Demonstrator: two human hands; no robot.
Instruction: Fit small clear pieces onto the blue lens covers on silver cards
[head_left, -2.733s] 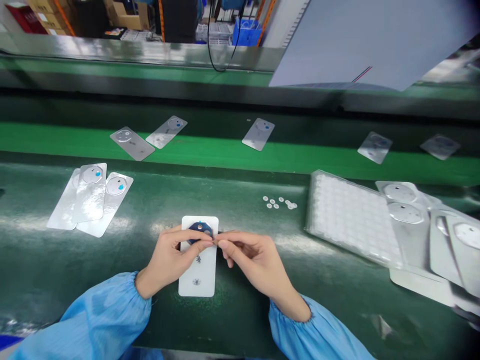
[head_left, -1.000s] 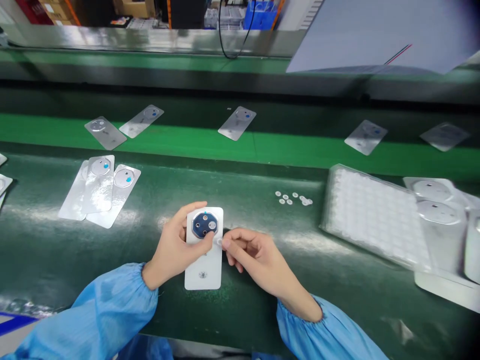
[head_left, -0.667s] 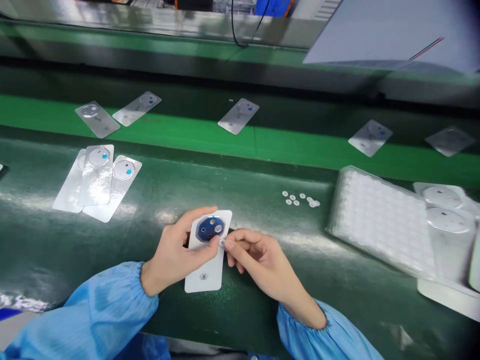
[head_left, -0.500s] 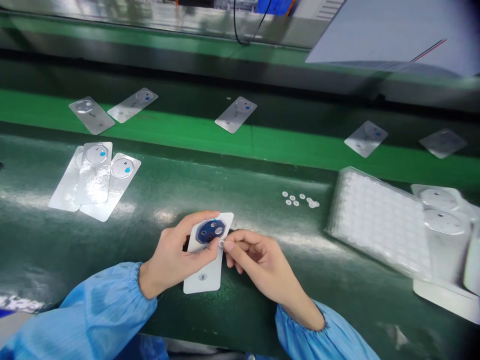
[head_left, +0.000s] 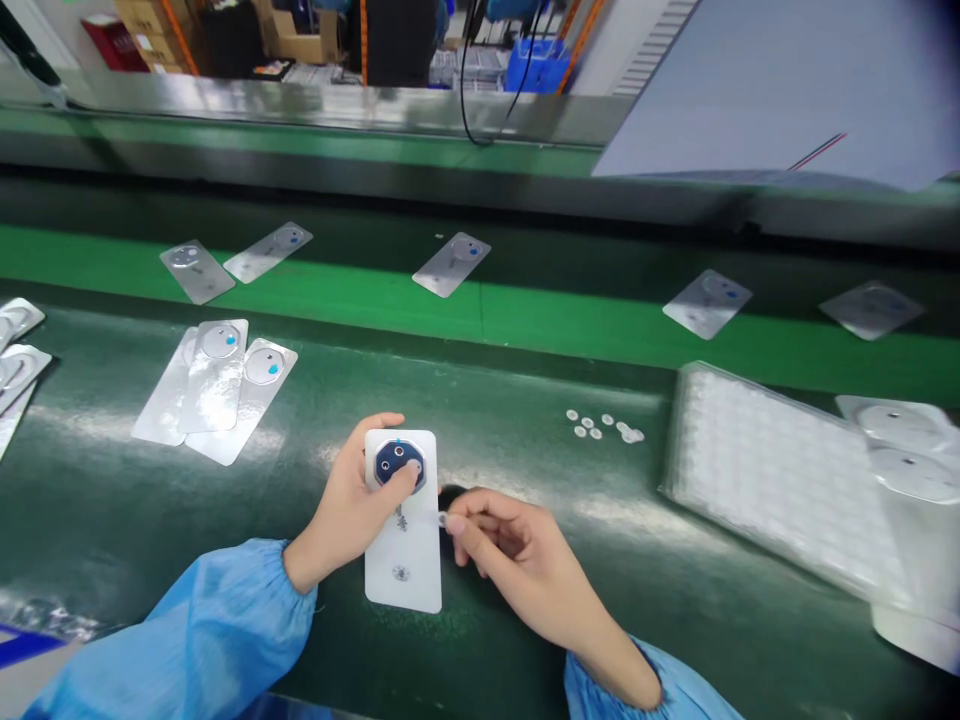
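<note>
My left hand [head_left: 352, 515] grips a white phone back cover [head_left: 405, 560] with printed marks and a dark blue octagonal camera area [head_left: 394, 463] near its top. The left thumb presses on the right side of that camera area. Beside the cover's right edge, my right hand [head_left: 514, 550] pinches a small round whitish ring [head_left: 443, 519] between thumb and forefinger. Its other fingers are curled in. Several similar small rings [head_left: 587, 425] lie on the green bench ahead and to the right.
Three overlapping covers [head_left: 217, 385] lie at the left, with more at the far left edge. A clear tray of white pieces [head_left: 780, 480] stands at right, beside stacked covers [head_left: 915, 475]. Several covers [head_left: 452, 264] rest along the bright green strip [head_left: 540, 330] behind.
The phone cover has turned upright and faces me more squarely. My left thumb has moved onto the camera area. The right hand still holds the ring; the view has tilted up.
</note>
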